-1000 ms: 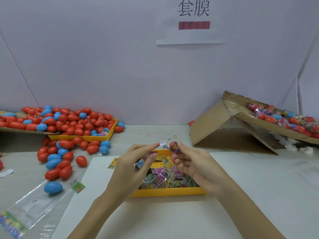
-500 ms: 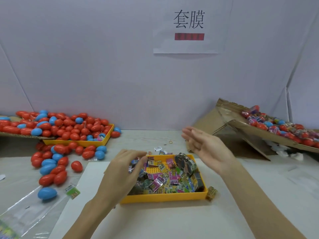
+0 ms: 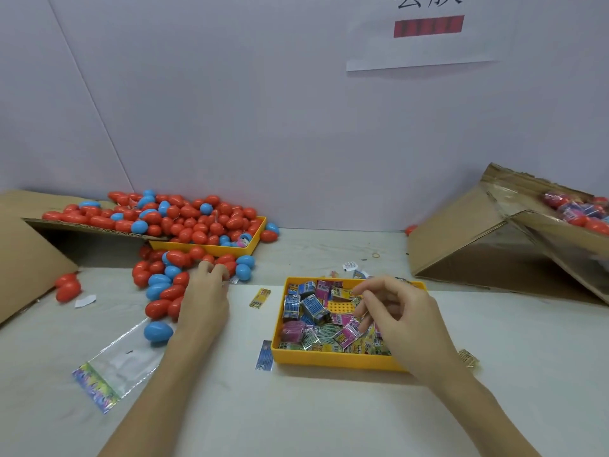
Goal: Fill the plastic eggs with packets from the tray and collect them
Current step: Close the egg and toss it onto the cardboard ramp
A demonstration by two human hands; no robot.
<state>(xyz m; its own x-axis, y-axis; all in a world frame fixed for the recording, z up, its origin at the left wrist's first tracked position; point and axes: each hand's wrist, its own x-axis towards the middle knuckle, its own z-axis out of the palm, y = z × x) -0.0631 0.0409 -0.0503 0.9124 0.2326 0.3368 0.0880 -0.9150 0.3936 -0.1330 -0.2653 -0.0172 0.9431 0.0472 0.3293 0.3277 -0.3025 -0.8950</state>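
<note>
**Both hands reaching for the next egg and packet**

Since 0.5 s ago my right hand has dropped from the air near the cardboard chute down over the yellow tray, and my left hand has left the tray and gone out to the loose eggs on the counter. The view has also swung left and down.

The left hand's fingertips are curled at the edge of the egg pile, touching or nearly touching 1 red egg; I cannot tell whether they have closed on it. The right hand hovers over the packets with fingers loosely curled, thumb and forefinger drawn near each other. I cannot see anything held between them.

The empty eggs lie heaped in a second yellow tray at the back left and spilled in front of it. The packets fill the near tray, and a few lie beside it. Filled eggs sit on the cardboard chute at the right.

My judgement on handling: the eggs are light, hard and smooth, so they will roll and slip. I would take 1 round its middle with fingers and thumb. The packets look thin, glossy and crinkly, best pinched by an edge or corner so only 1 lifts.
</note>
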